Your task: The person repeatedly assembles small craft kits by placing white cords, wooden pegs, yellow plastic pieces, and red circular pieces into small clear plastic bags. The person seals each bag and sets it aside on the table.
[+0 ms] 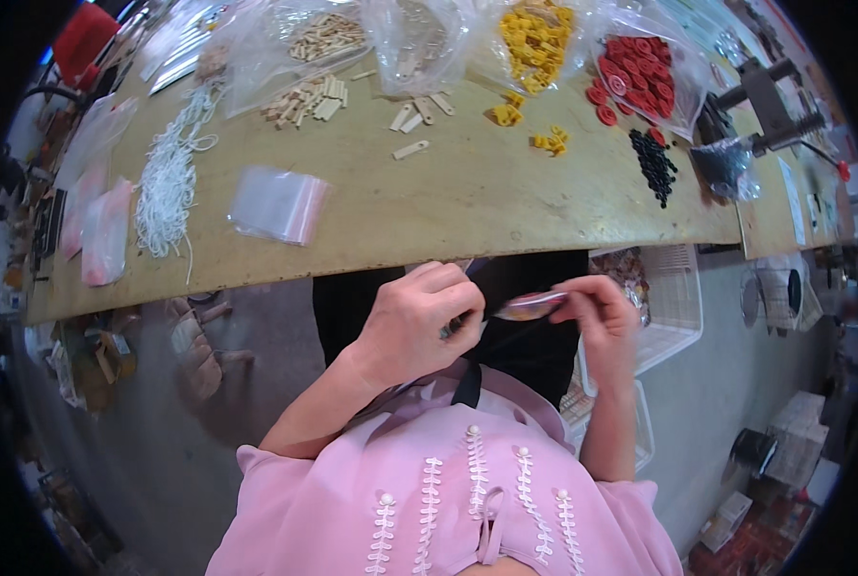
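Note:
Over my lap, just off the table's front edge, my right hand [597, 322] pinches a small clear plastic bag [531, 305] with red and dark bits in it. The bag's other end points at my left hand [424, 317], whose fingers are curled closed. Something small and dark shows between those fingers, too hidden to name. Whether the left fingers touch the bag, I cannot tell. On the table ahead lies a stack of empty clear zip bags [277, 204] with a reddish edge.
Along the table [352, 250] lie white cords [168, 182], wooden pieces [304, 101], yellow plastic parts [534, 48], red discs [635, 77] and black beads [652, 168]. A metal clamp-like device [770, 106] stands far right. A white basket [698, 307] with filled bags sits below, right of my lap.

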Motion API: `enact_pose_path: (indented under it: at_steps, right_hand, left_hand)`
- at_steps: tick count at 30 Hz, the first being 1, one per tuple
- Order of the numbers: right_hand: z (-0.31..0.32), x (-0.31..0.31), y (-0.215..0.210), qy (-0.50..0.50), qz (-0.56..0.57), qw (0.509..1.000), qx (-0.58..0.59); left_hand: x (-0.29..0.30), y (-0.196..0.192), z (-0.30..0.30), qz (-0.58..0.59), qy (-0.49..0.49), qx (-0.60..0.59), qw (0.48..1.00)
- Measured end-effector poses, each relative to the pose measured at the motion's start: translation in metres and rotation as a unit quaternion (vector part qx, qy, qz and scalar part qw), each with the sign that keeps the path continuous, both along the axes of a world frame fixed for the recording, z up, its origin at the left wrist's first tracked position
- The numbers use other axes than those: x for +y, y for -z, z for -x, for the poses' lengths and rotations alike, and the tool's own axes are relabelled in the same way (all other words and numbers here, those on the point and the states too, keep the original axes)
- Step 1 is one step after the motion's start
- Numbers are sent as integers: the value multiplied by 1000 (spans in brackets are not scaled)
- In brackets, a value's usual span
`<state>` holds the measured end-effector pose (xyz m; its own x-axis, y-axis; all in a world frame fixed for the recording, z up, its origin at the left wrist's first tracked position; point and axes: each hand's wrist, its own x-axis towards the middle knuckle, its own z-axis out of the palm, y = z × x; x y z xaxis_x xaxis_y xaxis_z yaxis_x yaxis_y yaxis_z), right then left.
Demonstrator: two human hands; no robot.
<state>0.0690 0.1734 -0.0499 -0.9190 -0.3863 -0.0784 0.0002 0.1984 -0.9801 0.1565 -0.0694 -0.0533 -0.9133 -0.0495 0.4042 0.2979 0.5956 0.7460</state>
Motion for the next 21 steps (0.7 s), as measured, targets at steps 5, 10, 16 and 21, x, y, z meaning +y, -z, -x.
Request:
enact_pose_path:
  at_steps: [5,10,16,21]
  right_hand:
    - [46,113,38,117,-315,923,188]
    - [68,168,57,201,-505,806,234]
    - [45,84,41,62,-369,901,221]
    - [2,-18,11,-54,-105,990,80]
  left_hand:
    - [-68,-2,-27,30,-249,-6,968]
    - [-154,9,-35,253,-400,10,881]
    - [-170,20,-34,120,-381,-73,914]
    - [-162,30,-40,-32,-413,11,910]
